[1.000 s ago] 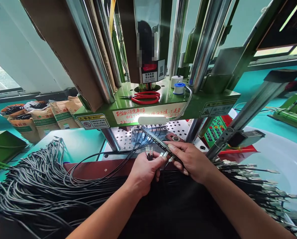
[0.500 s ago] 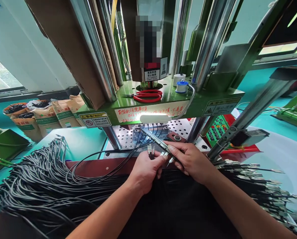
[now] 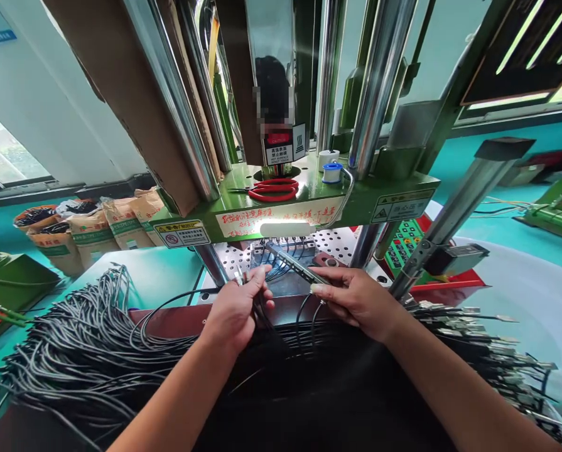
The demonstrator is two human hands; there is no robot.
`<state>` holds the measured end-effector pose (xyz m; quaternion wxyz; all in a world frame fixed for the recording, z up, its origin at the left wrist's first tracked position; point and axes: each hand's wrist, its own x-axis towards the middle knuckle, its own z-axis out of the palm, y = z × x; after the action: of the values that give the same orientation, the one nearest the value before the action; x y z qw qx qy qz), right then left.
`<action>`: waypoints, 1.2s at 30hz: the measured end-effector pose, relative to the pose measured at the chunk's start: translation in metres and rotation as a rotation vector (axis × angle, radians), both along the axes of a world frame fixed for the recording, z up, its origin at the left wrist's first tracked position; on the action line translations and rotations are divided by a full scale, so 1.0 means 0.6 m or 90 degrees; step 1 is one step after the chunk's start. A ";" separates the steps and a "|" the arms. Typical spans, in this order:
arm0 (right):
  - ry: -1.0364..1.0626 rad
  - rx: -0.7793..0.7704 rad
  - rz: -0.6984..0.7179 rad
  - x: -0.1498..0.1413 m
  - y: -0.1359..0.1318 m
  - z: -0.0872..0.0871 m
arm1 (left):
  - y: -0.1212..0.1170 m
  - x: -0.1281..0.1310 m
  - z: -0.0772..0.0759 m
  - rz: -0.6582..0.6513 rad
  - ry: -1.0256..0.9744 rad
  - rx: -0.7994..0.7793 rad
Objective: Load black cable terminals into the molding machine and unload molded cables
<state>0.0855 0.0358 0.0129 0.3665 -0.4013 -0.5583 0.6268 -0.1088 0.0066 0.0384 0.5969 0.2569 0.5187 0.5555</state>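
My left hand (image 3: 236,311) is closed around several black cables, whose small metal ends (image 3: 238,275) stick up above the thumb. In my right hand (image 3: 356,298) is a long slotted metal bar (image 3: 292,262), pinched near its lower end and slanting up to the left. Thin black cables (image 3: 314,317) curve down below the right fingers; whether that hand grips them too is hidden. Beyond the bar lies a metal mould block (image 3: 285,248) with black cables running from it, on the press's perforated bed. The two hands are apart.
A thick bundle of black cables (image 3: 87,339) covers the left front, its metal-tipped ends (image 3: 488,342) at the right. Above hangs the green press plate (image 3: 233,188), carrying red-handled scissors (image 3: 274,189) and a blue-white spool (image 3: 331,172). A metal post (image 3: 459,201) stands right.
My left hand has moved left, away from the right hand, carrying the cable ends. My right hand still holds the bar in nearly the same place. The camera view has shifted slightly.
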 end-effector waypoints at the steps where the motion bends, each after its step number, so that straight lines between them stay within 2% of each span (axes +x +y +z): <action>1: 0.000 -0.003 0.004 0.000 -0.001 0.001 | 0.004 0.000 0.001 -0.034 -0.008 0.000; 4: -0.016 0.006 0.011 0.000 0.000 -0.002 | 0.012 0.015 -0.011 -0.146 0.001 -0.017; 6: -0.029 0.019 0.019 0.000 0.001 -0.006 | 0.014 0.028 -0.026 -0.172 0.038 -0.007; 10: -0.042 0.033 0.038 0.000 0.002 -0.008 | 0.013 0.043 -0.042 -0.169 0.085 0.014; 20: -0.064 0.053 0.048 0.000 -0.001 -0.004 | 0.011 0.047 -0.036 -0.164 0.140 0.038; 29: -0.087 0.051 0.048 -0.003 -0.002 0.001 | 0.010 0.049 -0.037 -0.165 0.127 0.031; 36: -0.134 0.072 0.052 -0.005 -0.006 0.000 | 0.015 0.045 -0.050 -0.167 0.102 0.031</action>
<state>0.0827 0.0321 0.0130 0.3025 -0.4203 -0.6441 0.5630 -0.0817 0.0156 0.0086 0.6146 0.3801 0.5132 0.4631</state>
